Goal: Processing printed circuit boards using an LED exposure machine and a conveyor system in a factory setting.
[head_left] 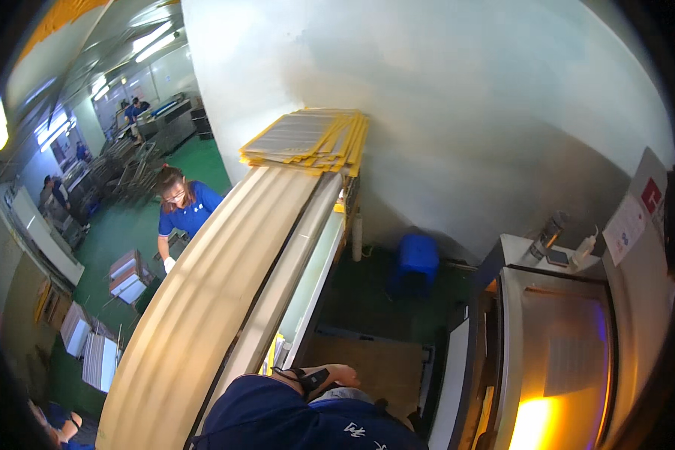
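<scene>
Left hand (343, 375) is hovering at the waist, can't tell if gripping. Long bench (217, 285) is running left of it, bearing stacked yellow-edged frames (304, 136) at far end; cabinet (562, 330) at right is glowing amber.

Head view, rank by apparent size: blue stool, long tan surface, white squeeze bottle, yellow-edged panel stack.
1. long tan surface
2. yellow-edged panel stack
3. blue stool
4. white squeeze bottle

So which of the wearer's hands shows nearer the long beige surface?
Left, the only one showing: the left hand is to the right of the long beige surface, apart from it. The right hand is out of view, so its distance is unknown.
</scene>
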Available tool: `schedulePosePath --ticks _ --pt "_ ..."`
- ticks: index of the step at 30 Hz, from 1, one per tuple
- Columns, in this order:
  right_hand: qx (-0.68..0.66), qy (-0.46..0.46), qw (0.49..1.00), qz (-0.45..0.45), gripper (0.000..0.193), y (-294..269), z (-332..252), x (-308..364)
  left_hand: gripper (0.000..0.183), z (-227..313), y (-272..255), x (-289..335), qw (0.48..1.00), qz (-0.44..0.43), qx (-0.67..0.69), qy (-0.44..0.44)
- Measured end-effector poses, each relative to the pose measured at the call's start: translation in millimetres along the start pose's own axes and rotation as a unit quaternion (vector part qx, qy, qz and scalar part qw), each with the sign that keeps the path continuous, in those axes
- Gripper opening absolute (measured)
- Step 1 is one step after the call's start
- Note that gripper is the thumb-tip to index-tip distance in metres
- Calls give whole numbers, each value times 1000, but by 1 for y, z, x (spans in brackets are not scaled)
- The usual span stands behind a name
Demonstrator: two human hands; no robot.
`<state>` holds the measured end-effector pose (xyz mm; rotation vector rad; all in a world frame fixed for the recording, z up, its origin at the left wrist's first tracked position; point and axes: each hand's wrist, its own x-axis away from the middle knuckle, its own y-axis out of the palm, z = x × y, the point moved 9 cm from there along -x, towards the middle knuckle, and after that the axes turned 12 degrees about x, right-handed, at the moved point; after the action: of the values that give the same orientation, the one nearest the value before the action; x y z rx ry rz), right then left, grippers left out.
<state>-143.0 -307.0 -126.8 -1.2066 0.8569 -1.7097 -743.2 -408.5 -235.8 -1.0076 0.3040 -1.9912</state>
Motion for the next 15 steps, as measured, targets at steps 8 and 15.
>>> schedulePosePath --ticks 8,15 --pt "-103 42 990 -86 53 -75 -41 24 55 -32 -11 28 970 79 169 -157" --pt "-195 156 965 -85 56 -70 -29 27 57 -25 -42 -12 997 30 30 -59"
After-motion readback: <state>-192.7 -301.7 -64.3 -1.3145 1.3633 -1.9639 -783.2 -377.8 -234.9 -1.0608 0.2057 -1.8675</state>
